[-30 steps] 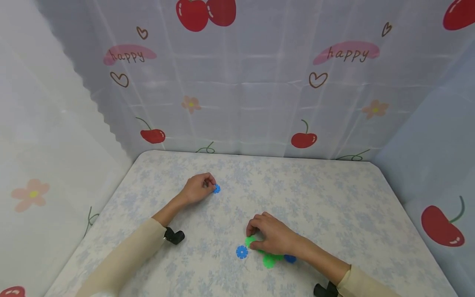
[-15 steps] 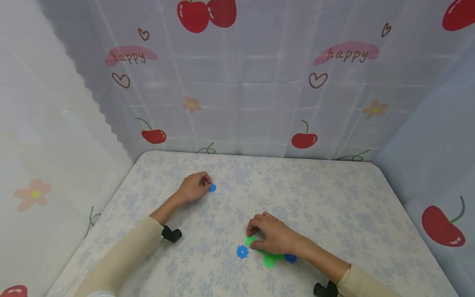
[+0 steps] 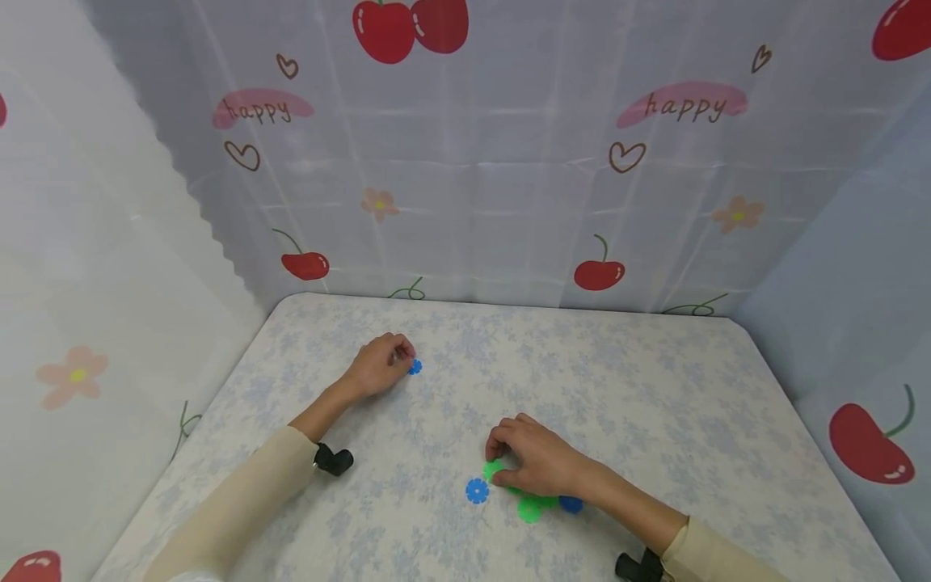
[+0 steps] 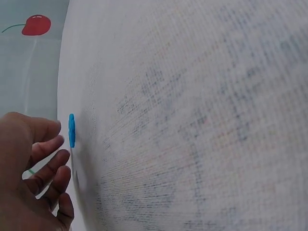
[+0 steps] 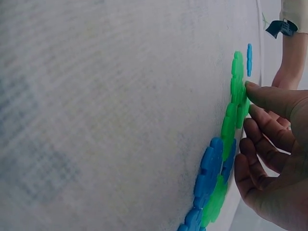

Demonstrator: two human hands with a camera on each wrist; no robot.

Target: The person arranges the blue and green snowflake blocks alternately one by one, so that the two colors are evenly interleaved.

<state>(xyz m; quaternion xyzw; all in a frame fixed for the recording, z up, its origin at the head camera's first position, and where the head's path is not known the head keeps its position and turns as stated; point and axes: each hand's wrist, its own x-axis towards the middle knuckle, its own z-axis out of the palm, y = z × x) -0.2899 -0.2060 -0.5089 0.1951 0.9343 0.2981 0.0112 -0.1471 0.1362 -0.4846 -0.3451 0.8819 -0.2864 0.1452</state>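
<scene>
My left hand (image 3: 378, 365) is at the far left of the table, fingertips right at a blue snowflake disc (image 3: 415, 367). In the left wrist view that disc (image 4: 71, 130) is edge-on just beyond the loosely bent fingers. My right hand (image 3: 540, 459) reaches over a group of notched plastic discs, with index finger and thumb either side of a green snowflake disc (image 3: 492, 470). Another green disc (image 3: 529, 509) and a dark blue disc (image 3: 571, 504) show from under the hand; a lone blue disc (image 3: 477, 491) lies left of the thumb. The hand hides part of the group.
The table (image 3: 655, 404) wears a pale cloth with a blue floral pattern. Printed curtains (image 3: 465, 210) stand along its back and both sides. A black wrist device (image 3: 334, 461) sits at the left cuff, and another (image 3: 638, 567) at the right cuff.
My left hand has drifted a little to the left, and the blue disc at its fingertips has shifted left along with it. The right hand and the discs beneath it stay put.
</scene>
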